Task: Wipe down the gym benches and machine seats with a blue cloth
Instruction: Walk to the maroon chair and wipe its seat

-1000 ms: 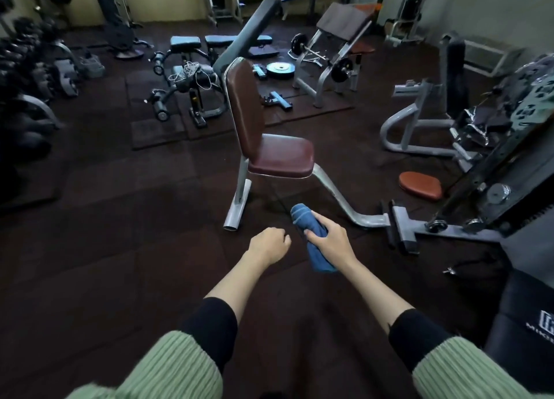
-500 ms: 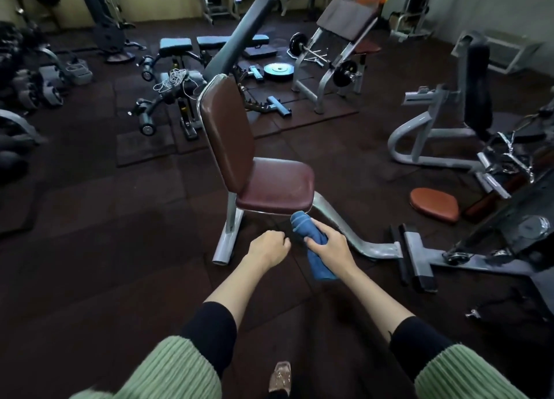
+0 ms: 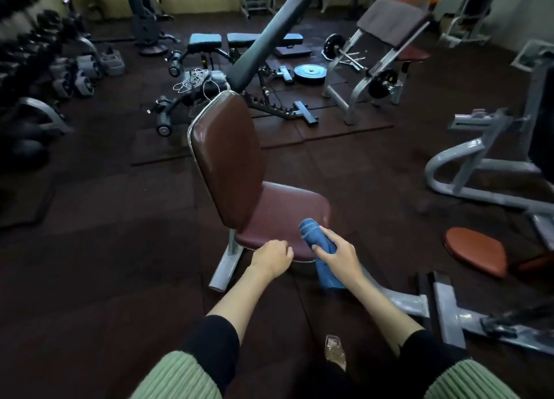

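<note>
A brown padded seat with an upright brown backrest on a grey metal frame stands right in front of me. My right hand grips a rolled blue cloth over the seat's near right corner; the cloth's lower end hangs below my hand. My left hand is a loose fist at the seat's near edge, holding nothing.
A black incline bench stands behind the seat, with blue-padded benches and a preacher curl bench farther back. Dumbbells line the left. A grey machine frame and a loose orange pad lie right.
I have stepped closer to the brown seat, which now fills more of the view. Both hands have come over its near edge, the cloth still in my right hand.
</note>
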Tool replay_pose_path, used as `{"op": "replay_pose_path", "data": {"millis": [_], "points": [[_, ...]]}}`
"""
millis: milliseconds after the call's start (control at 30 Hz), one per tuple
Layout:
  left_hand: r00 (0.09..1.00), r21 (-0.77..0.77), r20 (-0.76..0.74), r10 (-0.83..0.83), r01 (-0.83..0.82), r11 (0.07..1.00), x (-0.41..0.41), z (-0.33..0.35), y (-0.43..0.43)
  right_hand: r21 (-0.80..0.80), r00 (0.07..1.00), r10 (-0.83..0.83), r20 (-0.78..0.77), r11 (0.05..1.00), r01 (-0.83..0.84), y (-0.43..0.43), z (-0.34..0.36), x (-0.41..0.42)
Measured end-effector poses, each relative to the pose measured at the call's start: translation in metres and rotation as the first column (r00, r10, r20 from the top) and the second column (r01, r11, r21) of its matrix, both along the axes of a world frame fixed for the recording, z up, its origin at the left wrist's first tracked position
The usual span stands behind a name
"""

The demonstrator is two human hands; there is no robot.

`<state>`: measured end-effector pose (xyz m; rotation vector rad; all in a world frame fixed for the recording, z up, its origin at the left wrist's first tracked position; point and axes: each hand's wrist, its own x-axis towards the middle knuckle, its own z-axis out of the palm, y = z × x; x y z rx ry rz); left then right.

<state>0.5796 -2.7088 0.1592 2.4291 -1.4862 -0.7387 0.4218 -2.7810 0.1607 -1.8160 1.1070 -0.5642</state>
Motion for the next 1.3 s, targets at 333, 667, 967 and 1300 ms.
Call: {"op": "replay_pose_path", "data": {"millis": [333,667,967,1300], "points": [[0.949,0.033,-0.098,0.300,-0.298,0.954,0.009,-0.038,-0.100,0.037,0.972,0.223,-0.074,0.975,-0.221,-0.142,-0.030,0.040],[0.888,0.086,-0.085,0.453,-0.446,0.891,0.042,-0.078,-0.134,0.018,0.902,0.402,-0.161,0.915,-0.404,-0.200,-0.077,0.100],[0.837,0.001,-0.021,0.547,-0.547,0.837,0.061,-0.160,-0.153,-0.102,0.793,0.531,-0.298,0.808,-0.580,-0.232,-0.154,0.157],[0.785,-0.120,0.154,0.600,-0.588,0.800,0.072,-0.257,-0.160,-0.325,0.600,0.469,-0.648,0.542,-0.775,-0.240,-0.254,0.190]]}}
